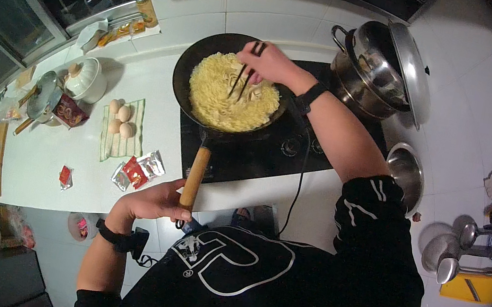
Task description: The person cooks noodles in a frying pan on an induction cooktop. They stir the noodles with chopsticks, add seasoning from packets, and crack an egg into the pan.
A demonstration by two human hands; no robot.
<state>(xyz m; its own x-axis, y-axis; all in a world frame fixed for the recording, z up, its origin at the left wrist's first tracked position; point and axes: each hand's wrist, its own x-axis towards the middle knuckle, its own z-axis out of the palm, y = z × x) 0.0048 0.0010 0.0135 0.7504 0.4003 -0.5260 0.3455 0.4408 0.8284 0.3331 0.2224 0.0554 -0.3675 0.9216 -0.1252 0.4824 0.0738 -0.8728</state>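
Note:
A dark wok full of yellow noodles stands on the black cooktop. My left hand is closed round the wok's wooden handle, near its end. Over the wok, my right hand grips a pair of dark chopsticks. Their tips reach down into the noodles, where some paler strips lie among the yellow. Part of the right hand's fingers is hidden behind its back.
Several eggs rest on a striped cloth left of the wok. Torn seasoning packets lie by my left hand. A steel pot with a tilted lid stands right of the wok, and a metal bowl is nearer me.

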